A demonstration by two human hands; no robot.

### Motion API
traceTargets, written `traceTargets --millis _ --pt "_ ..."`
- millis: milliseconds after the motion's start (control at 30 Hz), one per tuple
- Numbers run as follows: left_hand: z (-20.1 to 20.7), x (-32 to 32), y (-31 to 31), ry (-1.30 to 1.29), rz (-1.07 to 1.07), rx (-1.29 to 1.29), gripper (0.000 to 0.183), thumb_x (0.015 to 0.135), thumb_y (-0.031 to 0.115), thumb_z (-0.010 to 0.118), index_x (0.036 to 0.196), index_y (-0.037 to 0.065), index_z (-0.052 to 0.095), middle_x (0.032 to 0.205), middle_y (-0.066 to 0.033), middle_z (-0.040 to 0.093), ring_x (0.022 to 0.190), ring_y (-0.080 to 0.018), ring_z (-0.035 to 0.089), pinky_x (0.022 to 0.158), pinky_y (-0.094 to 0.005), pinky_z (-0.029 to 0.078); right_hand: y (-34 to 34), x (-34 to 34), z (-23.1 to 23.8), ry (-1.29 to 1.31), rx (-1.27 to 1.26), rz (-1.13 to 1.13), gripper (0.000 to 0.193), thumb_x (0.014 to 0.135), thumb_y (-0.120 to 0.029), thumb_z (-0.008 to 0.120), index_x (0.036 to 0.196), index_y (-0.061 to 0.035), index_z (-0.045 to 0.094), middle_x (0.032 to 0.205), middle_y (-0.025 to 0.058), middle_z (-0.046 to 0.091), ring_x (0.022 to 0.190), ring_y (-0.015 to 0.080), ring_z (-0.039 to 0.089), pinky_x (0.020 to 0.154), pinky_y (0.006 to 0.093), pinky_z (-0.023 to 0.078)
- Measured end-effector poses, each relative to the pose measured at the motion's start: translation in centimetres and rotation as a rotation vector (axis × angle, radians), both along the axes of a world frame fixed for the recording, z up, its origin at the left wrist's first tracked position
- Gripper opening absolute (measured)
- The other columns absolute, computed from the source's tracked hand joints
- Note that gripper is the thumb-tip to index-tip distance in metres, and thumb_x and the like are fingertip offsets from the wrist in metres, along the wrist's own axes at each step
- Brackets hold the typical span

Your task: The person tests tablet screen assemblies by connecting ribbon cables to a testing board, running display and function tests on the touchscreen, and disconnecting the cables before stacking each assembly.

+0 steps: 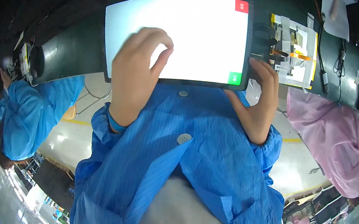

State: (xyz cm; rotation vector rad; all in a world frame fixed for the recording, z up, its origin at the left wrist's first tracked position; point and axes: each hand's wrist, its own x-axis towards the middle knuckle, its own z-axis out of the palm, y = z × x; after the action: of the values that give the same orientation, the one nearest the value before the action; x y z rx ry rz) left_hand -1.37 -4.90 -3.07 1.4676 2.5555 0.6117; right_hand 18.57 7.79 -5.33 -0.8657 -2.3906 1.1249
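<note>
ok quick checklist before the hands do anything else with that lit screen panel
1. Screen panel lit, plain white: ok.
2. Left hand over the screen, thumb and forefinger pinched: ok; whether they hold anything: cannot tell.
3. Right hand gripping the panel's right edge: ok.
4. Red and green corner squares uncovered: ok.
5. Panel flat on the dark bench: cannot tell.
6. Taped board clear of the panel: ok, close beside it.

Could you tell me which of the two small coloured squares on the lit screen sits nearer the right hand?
The green square, at the screen's lower right corner beside the right hand; the red square sits at the upper corner.
</note>
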Motion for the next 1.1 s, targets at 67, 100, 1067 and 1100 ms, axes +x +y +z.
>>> traceTargets --millis 67,100,1067,1100 --pt "0.2 1.0 0.7 0.006 -0.191 0.048 0.025 0.078 0.006 0.067 0.102 0.009 0.062 0.105 -0.0092 0.060 0.093 -0.0226 0.060 0.074 -0.0299 0.053 0.4 0.3 -0.1 0.067 -0.055 -0.012 0.060 0.066 -0.002 0.074 0.121 -0.0026 0.049 0.119 0.0164 0.051 0.106 0.0297 0.056 0.088 0.0342 0.048" --pt "0.2 1.6 1.1 0.007 -0.286 0.066 0.022 0.080 0.003 0.065 0.100 0.008 0.063 0.102 -0.0076 0.062 0.089 -0.0215 0.061 0.072 -0.0285 0.053 0.7 0.5 -0.1 0.109 -0.117 0.018 0.055 0.069 0.000 0.071 0.120 -0.0017 0.049 0.118 0.0165 0.052 0.106 0.0281 0.056 0.087 0.0330 0.048" --pt "-1.4 1.0 11.9 0.108 -0.128 0.268 0.022 0.087 0.009 0.048 0.105 0.004 0.057 0.099 -0.0145 0.057 0.100 -0.0325 0.054 0.103 -0.0431 0.034 9.8 -1.8 1.3 0.121 0.389 0.366 0.028 0.063 -0.009 0.074 0.088 -0.0085 0.062 0.109 0.0085 0.054 0.090 0.0258 0.052 0.075 0.0362 0.043" --pt "-1.5 0.9 12.0 0.104 -0.148 0.249 0.022 0.087 0.009 0.048 0.105 0.004 0.057 0.099 -0.0145 0.057 0.100 -0.0325 0.054 0.103 -0.0431 0.034 9.9 -2.0 1.2 0.122 0.438 0.375 0.026 0.063 -0.011 0.073 0.085 -0.0081 0.062 0.110 0.0084 0.054 0.089 0.0255 0.052 0.075 0.0364 0.042"
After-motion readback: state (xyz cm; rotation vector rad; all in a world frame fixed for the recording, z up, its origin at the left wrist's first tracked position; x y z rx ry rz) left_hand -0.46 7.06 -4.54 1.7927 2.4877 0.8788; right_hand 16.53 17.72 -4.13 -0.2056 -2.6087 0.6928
